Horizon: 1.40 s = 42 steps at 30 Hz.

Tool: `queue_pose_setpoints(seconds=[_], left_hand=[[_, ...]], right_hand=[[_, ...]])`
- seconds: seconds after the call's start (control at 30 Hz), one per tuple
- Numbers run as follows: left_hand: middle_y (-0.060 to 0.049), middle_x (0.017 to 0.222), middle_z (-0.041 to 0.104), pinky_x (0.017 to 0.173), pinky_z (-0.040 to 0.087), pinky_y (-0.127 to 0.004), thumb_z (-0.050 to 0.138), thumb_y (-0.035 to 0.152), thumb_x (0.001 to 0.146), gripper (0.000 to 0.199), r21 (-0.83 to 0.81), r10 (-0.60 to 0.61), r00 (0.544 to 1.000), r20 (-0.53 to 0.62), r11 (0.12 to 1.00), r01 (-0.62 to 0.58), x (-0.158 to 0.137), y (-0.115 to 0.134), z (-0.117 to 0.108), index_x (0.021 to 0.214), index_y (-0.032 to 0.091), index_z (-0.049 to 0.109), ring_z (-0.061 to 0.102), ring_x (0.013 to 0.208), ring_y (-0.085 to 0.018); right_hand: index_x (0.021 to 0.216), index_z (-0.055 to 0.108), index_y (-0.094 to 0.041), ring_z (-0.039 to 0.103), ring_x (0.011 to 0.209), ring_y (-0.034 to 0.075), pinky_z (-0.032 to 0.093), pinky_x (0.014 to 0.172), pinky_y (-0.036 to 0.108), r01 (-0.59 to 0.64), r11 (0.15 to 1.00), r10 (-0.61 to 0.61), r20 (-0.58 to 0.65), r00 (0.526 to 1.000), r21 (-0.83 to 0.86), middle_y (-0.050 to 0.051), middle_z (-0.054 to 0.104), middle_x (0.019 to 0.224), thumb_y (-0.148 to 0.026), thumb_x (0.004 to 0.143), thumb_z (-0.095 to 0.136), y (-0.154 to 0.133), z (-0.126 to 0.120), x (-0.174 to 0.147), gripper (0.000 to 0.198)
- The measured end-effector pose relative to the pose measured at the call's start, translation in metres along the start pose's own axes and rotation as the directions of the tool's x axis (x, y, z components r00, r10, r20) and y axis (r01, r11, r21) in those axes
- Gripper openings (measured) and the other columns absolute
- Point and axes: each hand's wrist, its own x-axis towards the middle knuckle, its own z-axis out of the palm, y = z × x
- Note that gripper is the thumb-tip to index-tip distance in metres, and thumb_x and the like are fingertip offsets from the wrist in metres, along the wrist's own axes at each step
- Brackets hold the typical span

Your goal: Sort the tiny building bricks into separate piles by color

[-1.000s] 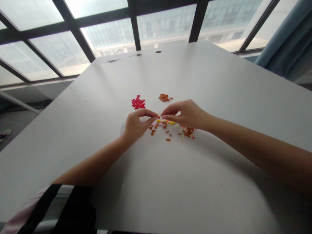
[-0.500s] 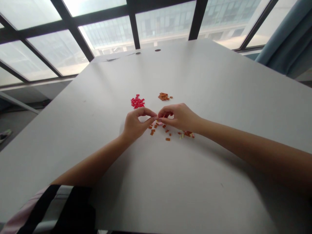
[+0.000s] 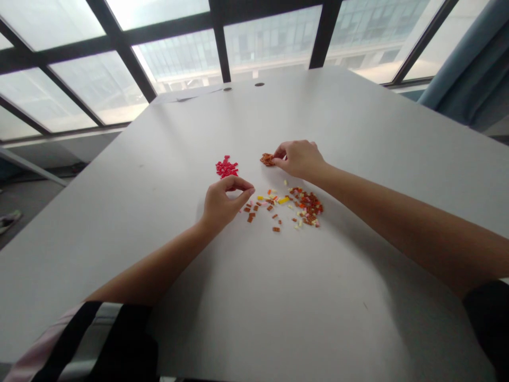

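Observation:
Small toy bricks lie in groups on a white table (image 3: 254, 297). My left hand (image 3: 222, 201) is closed in a pinch, thumb against forefinger, just in front of the red brick pile (image 3: 227, 166); anything between its tips is too small to make out. My right hand (image 3: 300, 159) reaches to the brown brick pile (image 3: 267, 159), its thumb and forefinger at the pile's right edge. Whether a brick is between those fingertips cannot be made out. Below the right wrist spreads a mixed heap (image 3: 310, 206) of brown, orange and cream bricks. A yellow brick (image 3: 283, 200) lies left of it.
Loose brown bricks (image 3: 276, 229) are scattered between the left hand and the mixed heap. At the far edge the table has two dark round holes (image 3: 259, 84), with large framed windows behind. A blue curtain (image 3: 469, 74) hangs at the right.
My right hand has left the left hand's fingertips and moved up and right to the brown pile, uncovering the mixed heap. My left hand stays almost in place, still pinched.

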Motion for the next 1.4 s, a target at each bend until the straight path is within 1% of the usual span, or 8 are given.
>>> queue_pose_setpoints(seconds=[0.17,0.33,0.47,0.57,0.63,0.9,1.17,1.4], left_hand=[[-0.002,0.083,0.080,0.084,0.058,-0.031,0.076,0.022,0.080,0.003,-0.021,-0.019,0.999,-0.029,1.000,0.019,0.000,-0.001,-0.001,0.080,0.020,0.075,0.075,0.080,-0.017],[-0.003,0.085,0.079,0.084,0.057,-0.032,0.075,0.024,0.079,0.004,-0.021,-0.051,0.996,-0.073,0.999,0.050,0.001,-0.003,-0.002,0.080,0.020,0.075,0.074,0.083,-0.017],[-0.003,0.086,0.079,0.085,0.057,-0.032,0.076,0.025,0.078,0.006,-0.014,-0.067,0.995,-0.079,0.998,0.066,0.001,-0.002,-0.003,0.080,0.020,0.075,0.073,0.084,-0.017],[-0.003,0.085,0.079,0.085,0.057,-0.032,0.075,0.025,0.078,0.006,-0.002,-0.080,0.993,-0.085,0.997,0.081,0.001,-0.002,-0.003,0.081,0.020,0.075,0.074,0.084,-0.017],[-0.003,0.084,0.079,0.085,0.057,-0.033,0.075,0.026,0.078,0.007,-0.002,-0.086,0.993,-0.086,0.996,0.086,0.001,-0.003,-0.003,0.081,0.020,0.075,0.074,0.083,-0.018],[-0.004,0.086,0.080,0.085,0.058,-0.032,0.076,0.025,0.078,0.006,-0.016,-0.102,0.992,-0.073,0.995,0.102,0.001,-0.005,-0.004,0.081,0.020,0.075,0.073,0.085,-0.018],[-0.004,0.087,0.080,0.085,0.057,-0.031,0.076,0.025,0.077,0.006,-0.027,-0.106,0.992,-0.062,0.994,0.105,0.001,-0.006,-0.004,0.080,0.019,0.075,0.073,0.085,-0.017],[-0.004,0.086,0.080,0.084,0.057,-0.031,0.076,0.025,0.077,0.007,-0.032,-0.111,0.992,-0.055,0.993,0.109,0.001,-0.007,-0.004,0.080,0.020,0.075,0.073,0.085,-0.017]], right_hand=[[0.122,0.074,-0.019,0.072,0.097,0.026,0.046,0.095,0.046,0.020,0.997,-0.011,-0.111,0.994,0.075,0.008,0.080,0.102,-0.026,0.092,0.063,0.006,-0.006,-0.007,0.032],[0.100,0.081,-0.022,0.070,0.082,0.020,0.049,0.083,0.036,0.224,0.959,-0.225,-0.010,0.974,0.175,0.004,0.079,0.092,-0.025,0.090,0.063,0.006,-0.017,-0.033,0.020],[0.094,0.082,-0.022,0.071,0.085,0.018,0.050,0.080,0.032,0.441,0.850,-0.476,0.060,0.878,0.286,0.004,0.080,0.095,-0.022,0.090,0.068,0.003,-0.013,-0.057,0.015],[0.098,0.082,-0.024,0.072,0.101,0.023,0.049,0.090,0.037,0.574,0.792,-0.600,0.089,0.795,0.208,0.006,0.081,0.107,-0.020,0.093,0.067,0.001,-0.008,-0.069,0.016],[0.101,0.082,-0.025,0.071,0.105,0.024,0.047,0.093,0.040,0.608,0.782,-0.622,0.120,0.774,0.135,0.005,0.082,0.109,-0.018,0.095,0.064,0.001,-0.008,-0.074,0.020],[0.093,0.082,-0.023,0.072,0.082,0.019,0.051,0.079,0.033,0.561,0.818,-0.576,0.206,0.791,0.129,0.006,0.081,0.098,-0.020,0.093,0.063,0.007,-0.018,-0.069,0.019],[0.099,0.084,-0.028,0.072,0.085,0.023,0.049,0.070,0.033,0.369,0.929,-0.356,0.256,0.899,-0.003,0.003,0.081,0.096,-0.019,0.081,0.072,0.015,-0.039,-0.066,0.024],[0.096,0.084,-0.024,0.072,0.081,0.019,0.053,0.077,0.031,0.451,0.883,-0.470,0.207,0.858,0.133,0.003,0.081,0.095,-0.015,0.083,0.069,0.012,-0.030,-0.066,0.022]])
